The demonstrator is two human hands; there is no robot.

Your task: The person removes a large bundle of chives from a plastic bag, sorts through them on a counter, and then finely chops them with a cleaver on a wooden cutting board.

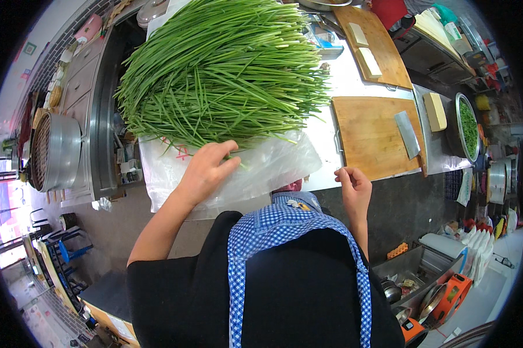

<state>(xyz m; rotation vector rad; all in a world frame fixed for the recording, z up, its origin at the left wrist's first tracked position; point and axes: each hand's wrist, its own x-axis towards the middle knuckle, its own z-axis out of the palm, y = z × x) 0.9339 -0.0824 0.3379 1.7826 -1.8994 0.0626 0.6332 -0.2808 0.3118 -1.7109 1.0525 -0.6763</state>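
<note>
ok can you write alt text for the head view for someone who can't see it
A person's left hand pinches a green stem at the near edge of a large heap of long greens on clear plastic. The right hand, loosely curled, is near a wooden board with a knife on it.

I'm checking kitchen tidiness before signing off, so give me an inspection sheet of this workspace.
Surface: white worktable, partly under a translucent plastic sheet.
Job's things: large heap of garlic chives, pale ends mostly toward the right.
Clutter: cleaver flat on the near wooden board; two pale blocks on the far wooden board.
Hands: left hand at the heap's near edge, grip unclear; right hand by the near wooden board, fingers curled, contents unclear.
Cables: nothing clearly seen.
Surroundings: metal drawers and round metal vessel at left; metal bowl of chopped greens at right.
</note>
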